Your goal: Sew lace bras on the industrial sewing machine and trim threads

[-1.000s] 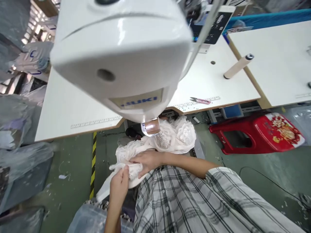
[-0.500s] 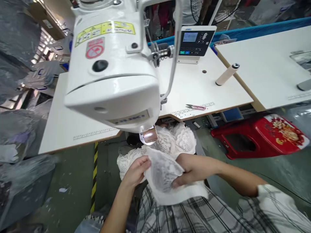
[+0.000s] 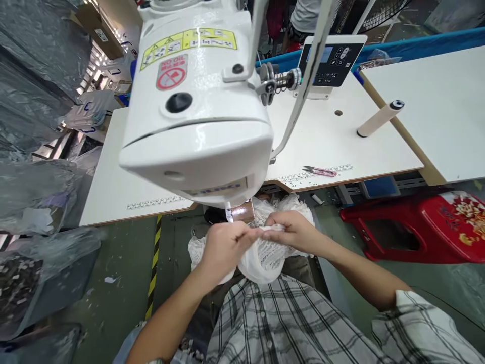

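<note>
Pinching the rim of a white lace cup (image 3: 271,255), your two hands meet in front of the sewing machine (image 3: 197,146), on your side of it. Your left hand (image 3: 227,247) has its back turned up, thumb and fingers closed on the fabric; your right hand (image 3: 291,230) reaches in from the opposite side, its fingers also closed on the rim, with both sets of fingertips close together. The cup hangs below them, and more white lace (image 3: 297,205) lies low, to the right of the machine's nose. The table (image 3: 109,167) runs its front edge out both sides of the machine. To the machine's left, green floor (image 3: 125,278) stretches before that edge; to its right, pink-handled snips (image 3: 320,172) lie near the edge, and a red stool (image 3: 413,230) stands farther out.
</note>
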{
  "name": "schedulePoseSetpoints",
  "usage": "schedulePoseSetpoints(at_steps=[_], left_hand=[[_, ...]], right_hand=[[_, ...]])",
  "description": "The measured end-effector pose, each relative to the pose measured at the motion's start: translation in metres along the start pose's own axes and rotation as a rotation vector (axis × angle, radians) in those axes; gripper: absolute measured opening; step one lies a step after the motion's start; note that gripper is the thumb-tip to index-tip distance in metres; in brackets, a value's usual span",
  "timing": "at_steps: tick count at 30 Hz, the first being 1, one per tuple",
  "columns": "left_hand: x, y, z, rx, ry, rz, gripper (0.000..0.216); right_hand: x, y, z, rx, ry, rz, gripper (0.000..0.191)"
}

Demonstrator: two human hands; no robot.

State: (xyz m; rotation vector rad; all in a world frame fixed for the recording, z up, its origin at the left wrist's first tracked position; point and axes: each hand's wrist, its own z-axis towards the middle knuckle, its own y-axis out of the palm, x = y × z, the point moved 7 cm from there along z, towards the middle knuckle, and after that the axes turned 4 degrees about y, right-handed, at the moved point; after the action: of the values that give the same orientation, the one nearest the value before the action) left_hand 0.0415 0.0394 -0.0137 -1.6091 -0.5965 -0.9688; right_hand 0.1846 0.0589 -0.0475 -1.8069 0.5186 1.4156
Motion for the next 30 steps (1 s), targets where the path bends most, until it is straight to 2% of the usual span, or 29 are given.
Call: schedulePoseSetpoints(at_steps=[2,4,7,10,13,18,22,24,25,27,28,30], left_hand=[[-0.015,-0.02,0.004,0.06,-0.182,-0.012,0.039],[-0.029,-0.033,0.006,0.105,-0.312,-0.033,0.03],[-0.048,-0.04,0.007,0.162,-0.407,-0.097,0.03],[-0.057,-0.042,0.009,0.226,-0.423,-0.114,0.037],[-0.055,-0.045,0.012,0.276,-0.405,-0.081,0.041],[-0.047,-0.048,0.018,0.283,-0.295,-0.075,0.021],[-0.052,-0.049,0.015,0.276,-0.31,-0.025,0.019],[-0.055,-0.05,0.012,0.275,-0.339,0.002,0.025],[-0.056,-0.051,0.011,0.275,-0.346,0.01,0.029],[-0.054,-0.052,0.01,0.271,-0.352,0.013,0.033],[-0.054,-0.052,0.009,0.271,-0.357,0.012,0.034],[-0.052,-0.053,0.009,0.275,-0.374,0.006,0.034]], right_hand=[[0.003,-0.006,0.011,0.114,0.07,0.022,0.044],[0.005,-0.01,0.021,0.172,0.139,0.026,0.04],[0.007,-0.011,0.032,0.173,0.201,0.049,0.04],[0.009,-0.011,0.039,0.161,0.245,0.087,0.04],[0.011,-0.012,0.042,0.147,0.282,0.116,0.041],[0.011,-0.013,0.043,0.15,0.285,0.152,0.047],[0.028,-0.004,0.038,0.121,0.332,0.243,0.053],[0.04,0.003,0.034,0.092,0.306,0.323,0.064],[0.045,0.008,0.032,0.062,0.267,0.364,0.076],[0.053,0.019,0.027,-0.059,0.169,0.424,0.1],[0.056,0.026,0.023,-0.147,0.13,0.437,0.106],[0.063,0.038,0.013,-0.326,0.111,0.434,0.102]])
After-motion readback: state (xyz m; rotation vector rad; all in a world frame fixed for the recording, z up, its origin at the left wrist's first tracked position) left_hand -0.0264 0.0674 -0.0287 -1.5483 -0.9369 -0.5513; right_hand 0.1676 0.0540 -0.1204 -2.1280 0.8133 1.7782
